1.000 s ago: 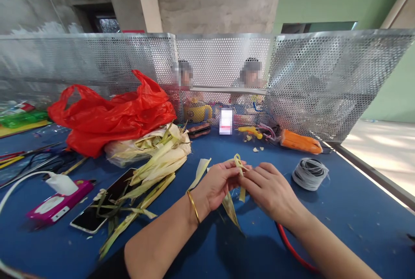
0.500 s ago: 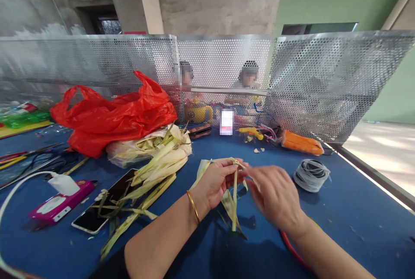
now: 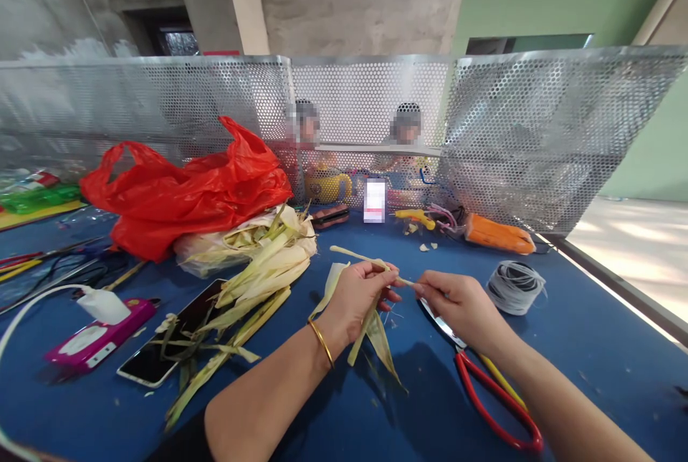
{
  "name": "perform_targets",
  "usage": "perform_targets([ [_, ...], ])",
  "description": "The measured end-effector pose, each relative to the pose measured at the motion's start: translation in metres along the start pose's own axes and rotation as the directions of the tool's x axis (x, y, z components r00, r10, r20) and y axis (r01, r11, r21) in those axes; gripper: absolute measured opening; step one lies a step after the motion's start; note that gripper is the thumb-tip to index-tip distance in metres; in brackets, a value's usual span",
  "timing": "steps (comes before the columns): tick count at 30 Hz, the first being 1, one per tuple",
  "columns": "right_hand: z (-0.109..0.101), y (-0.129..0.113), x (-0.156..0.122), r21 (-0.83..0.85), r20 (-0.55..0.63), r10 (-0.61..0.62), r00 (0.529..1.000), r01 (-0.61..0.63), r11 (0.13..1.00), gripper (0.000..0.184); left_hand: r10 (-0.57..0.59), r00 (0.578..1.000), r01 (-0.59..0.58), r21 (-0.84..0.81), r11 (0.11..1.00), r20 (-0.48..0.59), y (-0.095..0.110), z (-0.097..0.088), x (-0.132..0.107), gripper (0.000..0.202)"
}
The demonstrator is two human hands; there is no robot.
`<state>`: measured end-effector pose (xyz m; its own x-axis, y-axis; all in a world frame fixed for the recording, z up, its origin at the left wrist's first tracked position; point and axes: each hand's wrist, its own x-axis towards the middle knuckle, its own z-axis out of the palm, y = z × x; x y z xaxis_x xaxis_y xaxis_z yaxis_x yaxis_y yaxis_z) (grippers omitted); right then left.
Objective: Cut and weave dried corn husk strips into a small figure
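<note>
My left hand is closed round pale corn husk strips that hang down to the blue table. A thin end of a strip sticks out between the two hands, and my right hand pinches that end just to the right. A gold bangle sits on my left wrist. Red-handled scissors lie on the table under my right forearm, blades pointing toward the hands.
A pile of corn husks lies left of my hands, with a red plastic bag behind it. A phone and a pink device lie at the left. A wire coil sits right. Two people sit behind the perforated metal screen.
The hands have drawn apart, stretching a thin strip between them. My right hand moved right and off the scissors, which now show on the table. The small loop is gone.
</note>
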<state>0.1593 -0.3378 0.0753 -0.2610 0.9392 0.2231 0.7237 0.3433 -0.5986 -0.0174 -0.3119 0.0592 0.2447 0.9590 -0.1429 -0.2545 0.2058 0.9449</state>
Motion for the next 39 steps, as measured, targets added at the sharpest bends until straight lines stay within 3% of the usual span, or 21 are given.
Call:
perform_targets([
  [3, -0.013, 0.005, 0.002, 0.063, 0.056, 0.006, 0.998, -0.01, 0.998, 0.032, 0.0, 0.998, -0.002, 0.033, 0.999, 0.063, 0.002, -0.001, -0.002, 0.023],
  [8, -0.016, 0.009, 0.007, 0.299, -0.08, 0.101, 0.992, -0.073, 0.951, 0.043, -0.078, 0.958, 0.034, 0.16, 0.987, 0.277, 0.006, 0.002, -0.008, 0.026],
  [12, 0.0, 0.001, 0.004, 0.507, 0.114, 0.132, 0.985, -0.172, 0.844, 0.045, -0.152, 0.91, 0.084, 0.188, 0.979, 0.386, 0.001, 0.006, -0.012, 0.035],
  [17, 0.011, -0.012, 0.0, 0.721, 0.172, 0.198, 0.965, -0.261, 0.642, 0.032, -0.139, 0.904, 0.055, 0.211, 0.976, 0.404, -0.006, 0.007, -0.013, 0.029],
  [21, 0.009, -0.013, -0.001, 0.754, 0.216, 0.215, 0.952, -0.303, 0.583, 0.031, -0.147, 0.914, 0.06, 0.232, 0.971, 0.377, -0.006, 0.008, -0.014, 0.027],
  [25, 0.011, -0.011, -0.001, 0.792, 0.148, 0.222, 0.964, -0.25, 0.557, 0.029, -0.167, 0.917, 0.074, 0.256, 0.964, 0.363, -0.006, 0.01, -0.016, 0.028],
  [28, 0.017, -0.012, -0.003, 0.788, 0.058, 0.251, 0.966, -0.199, 0.582, 0.03, -0.204, 0.903, 0.103, 0.272, 0.957, 0.378, -0.006, 0.011, -0.018, 0.026],
  [32, 0.02, -0.011, -0.001, 0.711, -0.001, 0.242, 0.97, -0.17, 0.682, 0.03, -0.249, 0.887, 0.159, 0.249, 0.955, 0.389, -0.005, 0.011, -0.018, 0.026],
  [36, 0.005, -0.003, 0.005, 0.516, -0.109, 0.134, 0.985, -0.059, 0.855, 0.034, -0.183, 0.932, 0.143, 0.149, 0.979, 0.312, 0.0, 0.008, -0.014, 0.029],
  [39, -0.008, 0.001, 0.007, 0.41, -0.069, 0.063, 0.996, -0.03, 0.912, 0.035, -0.134, 0.959, 0.123, 0.061, 0.991, 0.248, 0.004, 0.004, -0.01, 0.026],
])
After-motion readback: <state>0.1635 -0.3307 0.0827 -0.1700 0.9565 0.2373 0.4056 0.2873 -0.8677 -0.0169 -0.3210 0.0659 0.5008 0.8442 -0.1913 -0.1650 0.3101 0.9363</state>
